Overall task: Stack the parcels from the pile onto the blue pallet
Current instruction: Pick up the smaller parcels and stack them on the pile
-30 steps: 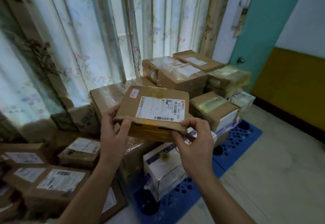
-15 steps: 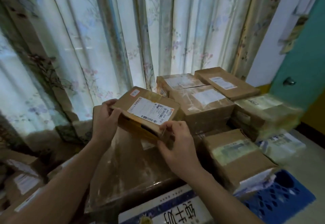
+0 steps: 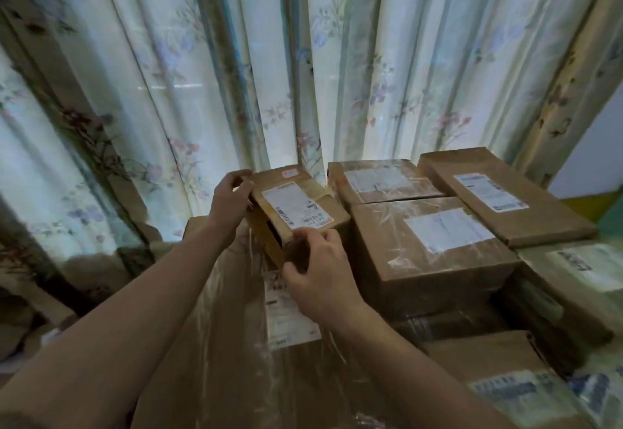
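Head view: a small cardboard parcel (image 3: 296,208) sits at frame center, label face up, long axis running from upper left to lower right. The left hand (image 3: 231,197) grips its far upper-left end, fingers curled over the edge. The right hand (image 3: 322,275) grips its near lower-right end. The parcel lies above a large plastic-wrapped carton (image 3: 236,344), just beside the stacked parcels (image 3: 435,243) at right. A floral curtain (image 3: 303,58) fills the upper frame.

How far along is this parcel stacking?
Several taped parcels already sit stacked by the curtain. The left hand and right hand grip a small labelled box, lowering it beside them. The pallet and the pile are out of view, so what remains is unclear.
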